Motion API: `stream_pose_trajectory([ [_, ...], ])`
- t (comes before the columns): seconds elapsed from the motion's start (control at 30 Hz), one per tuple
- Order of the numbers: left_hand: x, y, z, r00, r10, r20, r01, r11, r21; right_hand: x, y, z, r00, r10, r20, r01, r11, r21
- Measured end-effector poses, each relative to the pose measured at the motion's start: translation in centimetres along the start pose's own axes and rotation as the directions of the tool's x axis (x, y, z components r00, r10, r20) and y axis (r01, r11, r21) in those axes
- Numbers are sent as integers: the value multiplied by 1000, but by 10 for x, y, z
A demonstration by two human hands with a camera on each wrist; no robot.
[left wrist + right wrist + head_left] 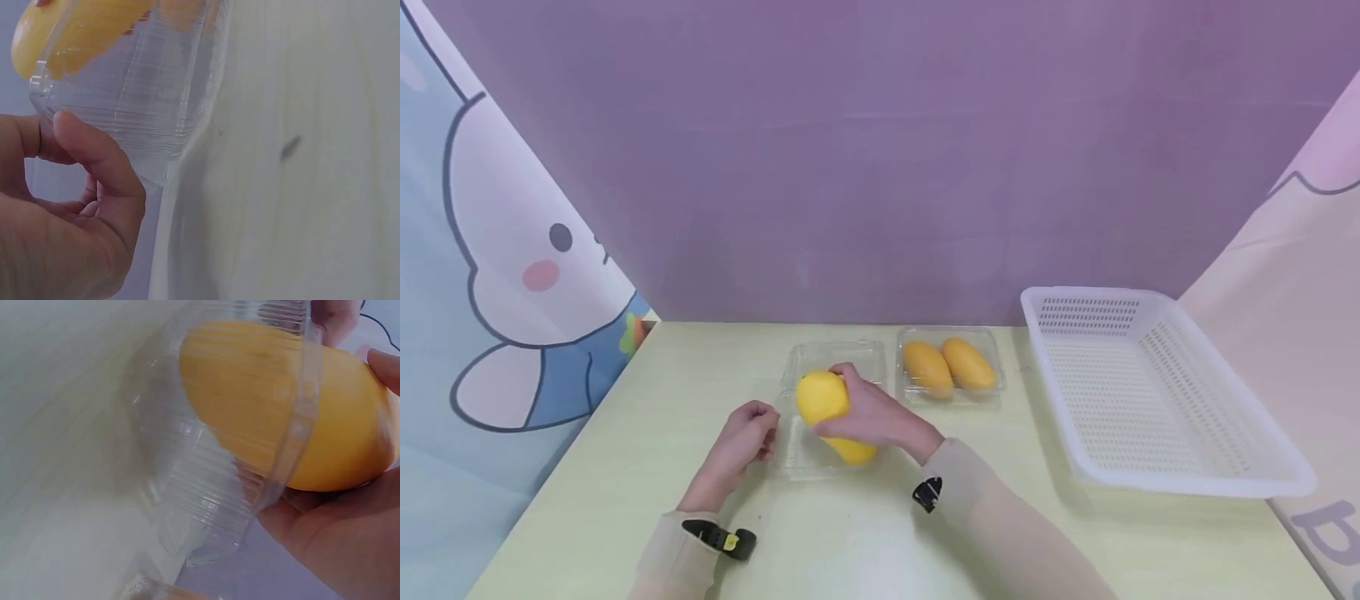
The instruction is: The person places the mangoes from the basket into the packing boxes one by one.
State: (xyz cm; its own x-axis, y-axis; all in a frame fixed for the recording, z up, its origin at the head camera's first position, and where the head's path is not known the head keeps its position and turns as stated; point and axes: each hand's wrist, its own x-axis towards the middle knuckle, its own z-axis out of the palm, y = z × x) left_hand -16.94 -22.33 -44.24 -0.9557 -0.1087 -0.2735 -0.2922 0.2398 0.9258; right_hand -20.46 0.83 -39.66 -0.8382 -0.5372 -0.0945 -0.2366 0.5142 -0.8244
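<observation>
My right hand (872, 412) grips a yellow mango (822, 396), its thumb and fingers wrapped round the middle. The mango is tilted over an open clear plastic clamshell box (801, 462), and its lower end shows through the ribbed clear wall in the right wrist view. The box's lid (846, 354) is folded back, away from me. At the box's left edge, my left hand (745, 437) pinches the rim between thumb (78, 134) and index finger.
A second clear box (998, 354) at the back holds two orange-yellow mangoes (967, 364). A large white perforated basket (1187, 485) stands on the right of the pale table (692, 367). A purple wall (880, 167) rises behind the table.
</observation>
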Motion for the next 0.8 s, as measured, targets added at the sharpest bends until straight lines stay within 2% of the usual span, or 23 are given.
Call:
stream_pose_trajectory([
  [0.3, 1, 1, -1, 1000, 1, 0, -1, 1000, -9, 8, -2, 8, 999, 16, 37, -10, 987, -161],
  [0.53, 0, 1, 1, 1000, -4, 2, 4, 1000, -15, 11, 0, 17, 998, 57, 34, -48, 975, -219],
  [0.8, -2, 1, 1, 1000, -7, 5, 7, 1000, -21, 9, 2, 24, 997, 51, 57, -32, 956, -292],
])
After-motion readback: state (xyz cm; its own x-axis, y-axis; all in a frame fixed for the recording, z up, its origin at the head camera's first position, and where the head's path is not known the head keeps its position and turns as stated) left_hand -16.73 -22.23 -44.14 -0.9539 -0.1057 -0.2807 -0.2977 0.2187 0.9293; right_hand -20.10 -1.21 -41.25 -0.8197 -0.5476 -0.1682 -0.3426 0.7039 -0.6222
